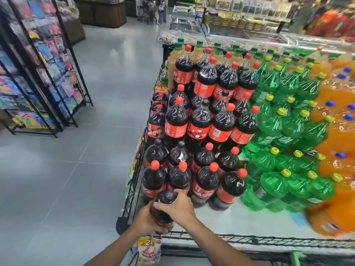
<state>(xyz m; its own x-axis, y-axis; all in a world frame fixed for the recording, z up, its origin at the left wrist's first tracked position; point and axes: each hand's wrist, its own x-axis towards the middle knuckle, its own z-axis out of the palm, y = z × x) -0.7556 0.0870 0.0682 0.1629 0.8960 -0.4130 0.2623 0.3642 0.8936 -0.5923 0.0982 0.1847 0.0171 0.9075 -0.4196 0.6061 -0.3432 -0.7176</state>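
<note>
two hands on one cola bottle (161,215) here. our right hand (178,207) curls over its shoulder just under the black cap. our left hand (145,221) wraps round the lower body. it sits at the front left corner of the display table (240,217), just by the wire rail (249,241), and we can't tell if it's resting or lifted. dead ahead, the red-capped cola stack (199,123) walls things off, with green bottles (278,121) and orange bottles (342,135) to its right. a snack packet (149,248) hangs under the rail.
</note>
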